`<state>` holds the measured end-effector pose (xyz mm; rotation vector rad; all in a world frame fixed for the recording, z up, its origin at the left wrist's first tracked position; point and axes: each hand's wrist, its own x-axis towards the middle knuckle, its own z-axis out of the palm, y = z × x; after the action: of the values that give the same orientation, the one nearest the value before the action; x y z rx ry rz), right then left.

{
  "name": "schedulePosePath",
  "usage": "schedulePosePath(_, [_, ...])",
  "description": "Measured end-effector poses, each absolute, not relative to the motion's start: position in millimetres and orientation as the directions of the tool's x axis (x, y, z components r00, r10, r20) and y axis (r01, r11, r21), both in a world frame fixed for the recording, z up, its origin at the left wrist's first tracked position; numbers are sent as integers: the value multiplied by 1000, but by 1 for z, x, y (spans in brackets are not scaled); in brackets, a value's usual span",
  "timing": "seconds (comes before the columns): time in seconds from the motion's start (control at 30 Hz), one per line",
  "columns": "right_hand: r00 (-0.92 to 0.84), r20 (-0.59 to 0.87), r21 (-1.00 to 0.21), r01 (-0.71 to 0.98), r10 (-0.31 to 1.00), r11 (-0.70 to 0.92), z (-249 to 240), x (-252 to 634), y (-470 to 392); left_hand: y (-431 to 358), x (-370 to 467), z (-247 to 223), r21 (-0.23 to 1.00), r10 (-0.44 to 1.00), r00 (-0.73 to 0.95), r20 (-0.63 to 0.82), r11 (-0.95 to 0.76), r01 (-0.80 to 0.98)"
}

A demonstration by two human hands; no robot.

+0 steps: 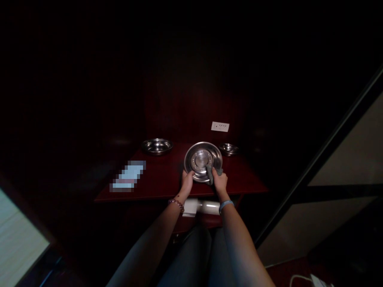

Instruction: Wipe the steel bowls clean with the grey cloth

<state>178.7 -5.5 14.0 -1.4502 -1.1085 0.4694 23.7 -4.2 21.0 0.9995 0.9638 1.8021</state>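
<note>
A round shiny metal basin (202, 158) is tilted up above the dark red tabletop, its face with a ring of small marks turned toward me. My left hand (187, 181) grips its lower left rim, thumb on the near face and the other fingers hidden behind. At the lower right rim, my right hand (220, 181) is closed on a grey cloth (210, 175), which presses against the metal. Two more metal basins rest on the table, one (157, 147) at the back left and a smaller-looking one (229, 149) at the back right.
The dark red table (161, 183) stands against a dark wall. A white power socket (220, 126) is on that wall. A pixelated pale item (128, 175) lies at the table's left. Below the front edge are a white box-like object (190, 207) and a pale cylinder (208, 207).
</note>
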Motion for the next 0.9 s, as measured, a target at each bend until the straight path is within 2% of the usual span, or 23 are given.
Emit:
schedulePosePath(0.1, [489, 321, -919, 368, 811, 142, 13, 179, -5, -5, 24, 20, 893, 917, -301, 262, -348, -285])
schedulePosePath(0.3, [457, 314, -924, 348, 832, 157, 11, 183, -3, -3, 24, 14, 872, 884, -248, 397, -448, -200])
schedulePosePath(0.63, [429, 283, -946, 272, 858, 176, 14, 183, -8, 11, 28, -2, 869, 880, -125, 459, -473, -145])
schedulePosePath(0.73, [393, 305, -933, 307, 867, 189, 12, 183, -6, 12, 28, -3, 874, 886, -81, 457, -464, -143])
schedulePosePath(0.9, [312, 338, -880, 440, 888, 180, 10, 180, -3, 13, 26, -3, 881, 895, -134, 425, -443, -164])
